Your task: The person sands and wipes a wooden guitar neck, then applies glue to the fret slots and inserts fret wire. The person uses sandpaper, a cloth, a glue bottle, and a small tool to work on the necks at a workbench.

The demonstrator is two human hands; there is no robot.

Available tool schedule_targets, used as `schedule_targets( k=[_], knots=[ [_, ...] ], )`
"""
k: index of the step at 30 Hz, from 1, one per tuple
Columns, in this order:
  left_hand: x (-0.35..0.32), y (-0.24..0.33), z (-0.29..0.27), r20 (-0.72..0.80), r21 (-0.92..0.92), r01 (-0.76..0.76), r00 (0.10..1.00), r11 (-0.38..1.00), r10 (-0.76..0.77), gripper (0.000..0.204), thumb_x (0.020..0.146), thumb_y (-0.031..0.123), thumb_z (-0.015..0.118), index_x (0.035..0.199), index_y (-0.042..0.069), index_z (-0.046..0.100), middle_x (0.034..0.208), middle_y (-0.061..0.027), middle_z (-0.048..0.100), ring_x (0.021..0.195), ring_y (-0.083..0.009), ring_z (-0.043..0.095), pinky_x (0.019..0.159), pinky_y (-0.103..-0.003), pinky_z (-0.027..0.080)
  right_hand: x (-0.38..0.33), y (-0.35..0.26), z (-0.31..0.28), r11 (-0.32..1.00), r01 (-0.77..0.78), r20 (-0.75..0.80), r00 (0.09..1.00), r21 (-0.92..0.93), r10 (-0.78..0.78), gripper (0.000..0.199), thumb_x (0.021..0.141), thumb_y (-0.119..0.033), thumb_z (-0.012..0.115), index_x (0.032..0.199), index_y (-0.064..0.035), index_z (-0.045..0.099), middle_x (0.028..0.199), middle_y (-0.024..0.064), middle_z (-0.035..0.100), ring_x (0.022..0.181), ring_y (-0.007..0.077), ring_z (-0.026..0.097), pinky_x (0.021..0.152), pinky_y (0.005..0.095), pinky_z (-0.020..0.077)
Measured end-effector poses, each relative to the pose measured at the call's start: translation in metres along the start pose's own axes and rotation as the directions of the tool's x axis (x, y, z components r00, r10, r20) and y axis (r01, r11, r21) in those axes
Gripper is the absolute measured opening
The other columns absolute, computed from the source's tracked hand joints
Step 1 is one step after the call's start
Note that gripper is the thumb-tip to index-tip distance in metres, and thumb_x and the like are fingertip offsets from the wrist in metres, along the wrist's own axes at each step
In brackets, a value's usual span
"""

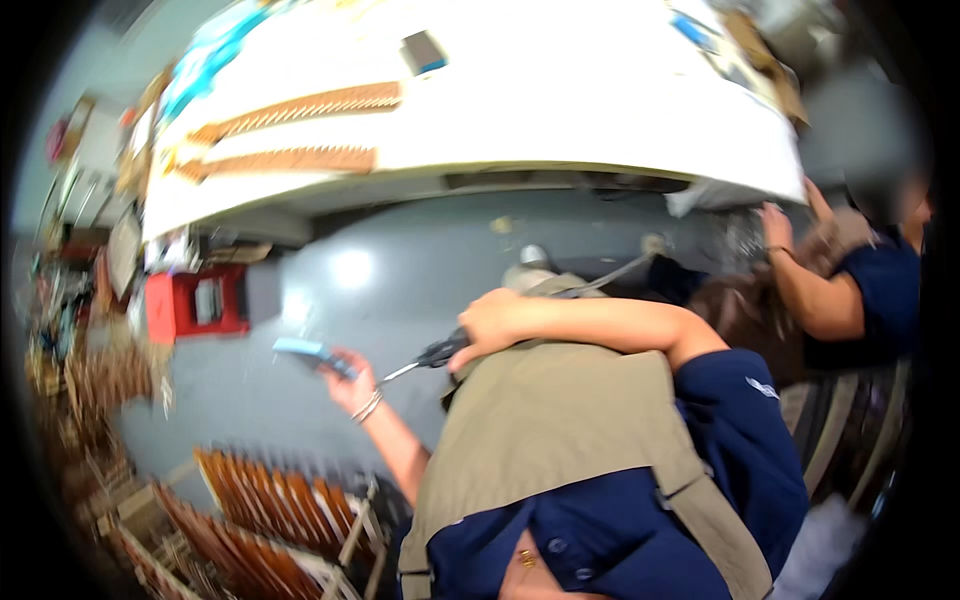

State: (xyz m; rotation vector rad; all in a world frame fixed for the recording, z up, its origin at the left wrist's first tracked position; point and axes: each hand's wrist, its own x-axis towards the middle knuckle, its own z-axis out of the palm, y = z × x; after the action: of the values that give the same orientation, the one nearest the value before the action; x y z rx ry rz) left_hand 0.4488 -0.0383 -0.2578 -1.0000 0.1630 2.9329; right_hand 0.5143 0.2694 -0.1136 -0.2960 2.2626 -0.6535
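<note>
Left hand point(345, 385) grips blue tool point(312, 354) | right hand point(485, 325) clasps scissors point(425, 358) over floor point(400, 290) | step: mid-carry, judged | next: steady, blades down

I see a grey glossy floor point(380, 300) catching a pale patch of light, a long white worktable point(560, 110) bearing 2 strips of brown slats point(300, 105), a red box point(195, 303) under its left end, and cluttered shelving point(70, 330) along the left
</note>
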Motion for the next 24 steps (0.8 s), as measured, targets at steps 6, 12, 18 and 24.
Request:
schedule_targets(
  k=[6, 12, 18, 24],
  knots=[
    [-0.01, -0.046, 0.053, 0.204, 0.565, -0.33, 0.944, 0.756, 0.26, 0.04, 0.083, 0.024, 0.065, 0.109, -0.004, 0.052, 0.109, -0.0099, 0.057, 0.095, -0.0205, 0.055, 0.082, -0.033, 0.046, -0.035, 0.029, -0.009, 0.988, -0.027, -0.047, 0.998, 0.152, 0.035, 0.069, 0.07, -0.068, 0.055, 0.083, -0.0011, 0.063, 0.072, 0.0173, 0.063, 0.077, 0.0359, 0.062, 0.068, 0.0439, 0.0483],
    [-0.009, -0.122, 0.084, 0.271, 0.684, -0.31, 0.948, 0.66, 0.164, 0.043, 0.084, 0.024, 0.065, 0.109, -0.007, 0.05, 0.111, -0.0129, 0.055, 0.097, -0.0206, 0.054, 0.083, -0.033, 0.046, -0.125, 0.129, -0.009, 0.903, -0.296, -0.452, 0.79, 0.312, 0.415, 0.049, 0.064, -0.032, 0.074, 0.1, -0.008, 0.051, 0.076, 0.0159, 0.062, 0.079, 0.0368, 0.06, 0.066, 0.0451, 0.0444],
    [0.027, -0.166, 0.079, 0.321, 0.714, -0.29, 0.944, 0.638, 0.071, 0.047, 0.084, 0.024, 0.065, 0.113, -0.009, 0.05, 0.115, -0.0142, 0.054, 0.1, -0.023, 0.055, 0.088, -0.034, 0.045, -0.235, 0.251, -0.014, 0.714, -0.556, -0.755, 0.217, 0.426, 0.619, 0.024, 0.065, -0.006, 0.061, 0.085, -0.0094, 0.049, 0.069, 0.0143, 0.059, 0.072, 0.0367, 0.059, 0.061, 0.0468, 0.0443],
    [0.045, -0.231, 0.09, 0.205, 0.771, -0.268, 0.963, 0.577, 0.173, 0.044, 0.083, 0.025, 0.065, 0.109, -0.009, 0.053, 0.11, -0.0147, 0.057, 0.097, -0.0243, 0.057, 0.085, -0.034, 0.047, -0.342, 0.429, -0.037, 0.55, -0.801, -0.789, 0.172, 0.237, 0.59, 0.029, 0.059, -0.005, 0.064, 0.085, -0.0108, 0.053, 0.075, 0.0068, 0.062, 0.075, 0.0305, 0.061, 0.063, 0.0438, 0.0462]
  ],
)
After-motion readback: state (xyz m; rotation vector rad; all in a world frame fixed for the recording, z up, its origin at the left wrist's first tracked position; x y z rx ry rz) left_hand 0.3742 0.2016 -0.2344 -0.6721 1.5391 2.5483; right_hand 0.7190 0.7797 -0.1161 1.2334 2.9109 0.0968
